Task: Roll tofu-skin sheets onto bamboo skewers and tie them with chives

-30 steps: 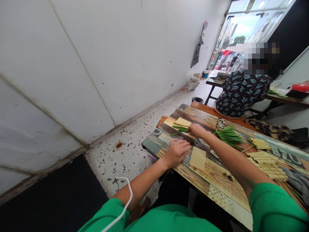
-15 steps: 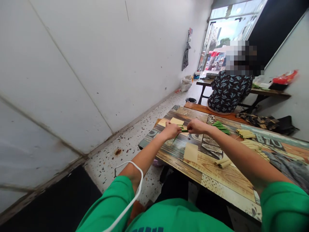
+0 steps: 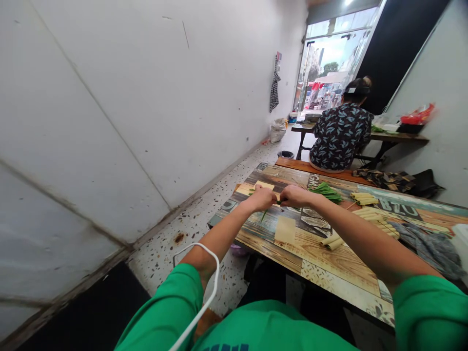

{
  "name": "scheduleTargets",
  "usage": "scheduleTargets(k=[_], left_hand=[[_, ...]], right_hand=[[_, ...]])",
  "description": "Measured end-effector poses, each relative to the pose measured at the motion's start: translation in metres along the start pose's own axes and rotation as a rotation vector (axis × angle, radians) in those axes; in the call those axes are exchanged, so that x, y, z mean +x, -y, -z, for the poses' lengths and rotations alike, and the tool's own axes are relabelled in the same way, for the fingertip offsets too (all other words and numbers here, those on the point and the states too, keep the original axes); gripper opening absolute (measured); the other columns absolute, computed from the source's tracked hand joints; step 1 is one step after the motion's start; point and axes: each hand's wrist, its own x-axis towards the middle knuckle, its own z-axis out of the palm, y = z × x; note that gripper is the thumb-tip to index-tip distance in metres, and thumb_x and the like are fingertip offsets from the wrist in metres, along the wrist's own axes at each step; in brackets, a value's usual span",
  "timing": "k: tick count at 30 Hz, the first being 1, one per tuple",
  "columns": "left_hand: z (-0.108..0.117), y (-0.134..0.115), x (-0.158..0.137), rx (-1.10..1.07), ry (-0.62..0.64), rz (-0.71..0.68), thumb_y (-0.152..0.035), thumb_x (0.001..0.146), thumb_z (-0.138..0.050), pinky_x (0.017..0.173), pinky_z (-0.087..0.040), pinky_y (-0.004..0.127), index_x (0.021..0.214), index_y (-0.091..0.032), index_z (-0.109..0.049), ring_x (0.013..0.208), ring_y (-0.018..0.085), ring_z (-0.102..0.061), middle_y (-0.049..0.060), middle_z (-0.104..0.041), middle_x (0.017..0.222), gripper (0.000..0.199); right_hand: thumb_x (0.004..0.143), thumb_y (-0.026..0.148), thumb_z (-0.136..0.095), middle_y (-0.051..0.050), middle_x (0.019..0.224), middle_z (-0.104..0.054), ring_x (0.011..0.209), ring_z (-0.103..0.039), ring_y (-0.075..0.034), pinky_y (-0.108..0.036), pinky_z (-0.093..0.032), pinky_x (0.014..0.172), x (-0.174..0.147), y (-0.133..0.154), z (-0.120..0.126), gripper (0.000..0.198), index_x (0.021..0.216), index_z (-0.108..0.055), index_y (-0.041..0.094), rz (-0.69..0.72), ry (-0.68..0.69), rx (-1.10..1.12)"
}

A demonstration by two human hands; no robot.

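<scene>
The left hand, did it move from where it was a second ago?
Yes. The left hand left the table near the pale sheet and went forward to the right hand, pinching green strips together.

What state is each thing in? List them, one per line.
Left hand: closed on the green stalks.
Right hand: closed on the green stalks.
Green stalks: held between both hands above the table.
Tan sheet: flat on the table, untouched.
Green bundle: lying loose.
Rolled sheets: rolled, piled.

Left hand (image 3: 263, 198) and right hand (image 3: 294, 195) pinching green stalks (image 3: 278, 201) over table (image 3: 329, 273), yellow sheet (image 3: 285, 229) nearby
</scene>
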Motion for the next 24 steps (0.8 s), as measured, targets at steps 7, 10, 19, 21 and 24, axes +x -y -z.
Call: scheduleTargets(k=[7, 10, 19, 21, 24], left_hand=[[-0.010, 0.006, -0.001, -0.187, -0.150, -0.013, -0.027, 0.091, -0.054, 0.078, -0.038, 0.027, 0.089, -0.019, -0.076, 0.078, 0.017, -0.063, 0.004, -0.075, 0.082, 0.023], [-0.028, 0.001, -0.001, -0.366, -0.256, -0.029, -0.025, 0.093, -0.049, 0.070, -0.042, 0.022, 0.094, -0.018, -0.075, 0.077, 0.015, -0.064, 0.003, -0.075, 0.086, 0.027], [-0.072, -0.023, 0.000, -0.424, -0.356, 0.026, -0.018, 0.093, -0.040, 0.077, -0.047, 0.027, 0.094, -0.015, -0.070, 0.080, 0.018, -0.064, 0.008, -0.071, 0.085, 0.031], [-0.067, -0.019, 0.002, -0.582, -0.307, -0.020, -0.021, 0.094, -0.040, 0.084, -0.048, 0.029, 0.100, -0.014, -0.070, 0.087, 0.018, -0.064, 0.008, -0.072, 0.093, 0.032], [-0.053, -0.009, 0.003, -0.881, -0.220, -0.065, -0.035, 0.095, -0.044, 0.095, -0.045, 0.031, 0.108, -0.013, -0.070, 0.104, 0.020, -0.062, 0.009, -0.071, 0.110, 0.036]], right_hand=[[0.081, 0.031, -0.062, 0.003, 0.051, -0.059, 0.045, -0.053, -0.009, -0.021, -0.044, 0.050, -0.014, -0.017, -0.018, 0.022, 0.073, -0.069, 0.013, -0.170, -0.046, 0.802], [0.074, 0.031, -0.072, 0.002, 0.053, -0.062, 0.047, -0.057, -0.010, -0.022, -0.052, 0.052, -0.017, -0.016, -0.030, 0.019, 0.074, -0.068, 0.013, -0.262, -0.142, 1.149], [0.061, 0.035, -0.089, -0.003, 0.054, -0.066, 0.046, -0.062, -0.011, -0.021, -0.057, 0.047, -0.022, 0.004, -0.065, 0.034, 0.063, -0.062, 0.013, -0.470, -0.433, 1.622], [0.058, 0.037, -0.090, -0.003, 0.054, -0.067, 0.046, -0.062, -0.011, -0.021, -0.057, 0.047, -0.026, 0.003, -0.069, 0.038, 0.062, -0.060, 0.014, -0.425, -0.471, 1.687], [0.051, 0.042, -0.092, -0.005, 0.060, -0.070, 0.050, -0.065, -0.013, -0.023, -0.060, 0.052, -0.033, -0.001, -0.073, 0.043, 0.066, -0.062, 0.015, -0.305, -0.444, 1.732]])
